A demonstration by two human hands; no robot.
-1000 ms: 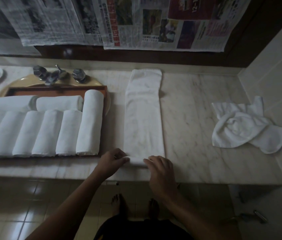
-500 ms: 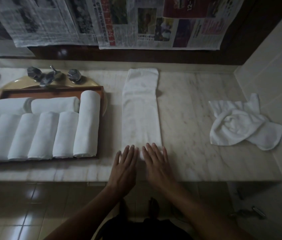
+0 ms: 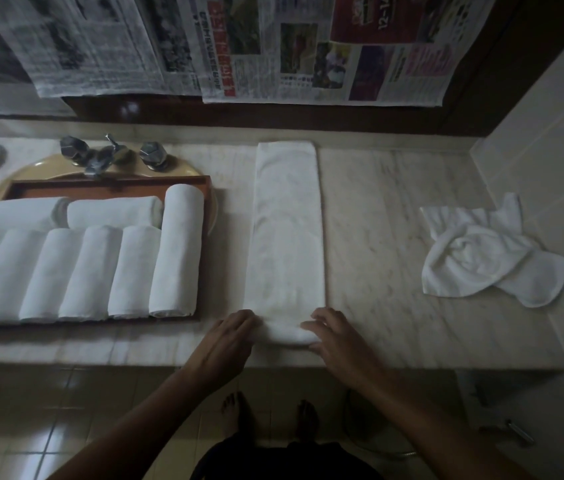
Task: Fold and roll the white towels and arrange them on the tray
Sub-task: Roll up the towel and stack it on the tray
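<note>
A white towel folded into a long strip (image 3: 285, 230) lies on the marble counter, running away from me. Its near end is turned up into a small roll (image 3: 287, 334). My left hand (image 3: 228, 337) grips the roll's left end and my right hand (image 3: 334, 336) grips its right end, fingers curled over it. To the left, a brown wooden tray (image 3: 111, 187) holds several rolled white towels (image 3: 176, 251), most side by side and two lying crosswise behind them.
A crumpled white towel (image 3: 481, 258) lies on the counter at the right, near the tiled side wall. Behind the tray are a yellow basin with metal taps (image 3: 111, 154). Newspapers (image 3: 273, 46) hang on the back wall. The counter's front edge runs just below my hands.
Half a second ago both hands lay flat on the strip's near end; now their fingers curl round a small roll there. The view has shifted slightly.
</note>
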